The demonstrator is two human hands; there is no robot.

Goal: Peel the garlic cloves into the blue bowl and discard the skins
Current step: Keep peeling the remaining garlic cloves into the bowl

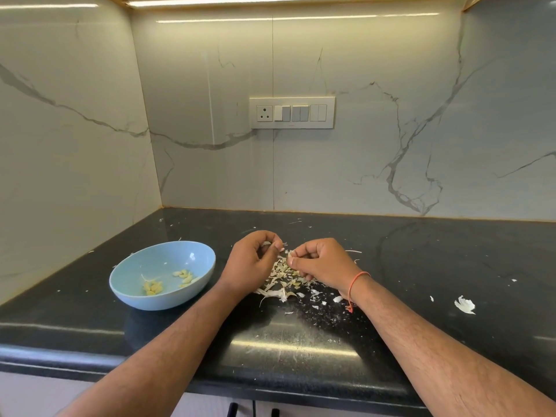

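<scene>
A light blue bowl (141, 273) sits on the black counter at the left, with several peeled yellowish garlic cloves (154, 287) inside. To its right lies a heap of papery garlic skins (282, 278). My left hand (251, 263) hovers over the heap, fingers curled around a small white garlic piece (266, 244). My right hand (322, 261), with an orange thread at the wrist, pinches a bit of skin (289, 254) just above the heap. The two hands are close together, fingertips almost touching.
Skin scraps are scattered over the black counter (421, 266), including a larger white piece (464, 304) at the right. Marble walls enclose the back and left; a switch panel (291, 112) is on the back wall. The counter's front edge runs below my forearms.
</scene>
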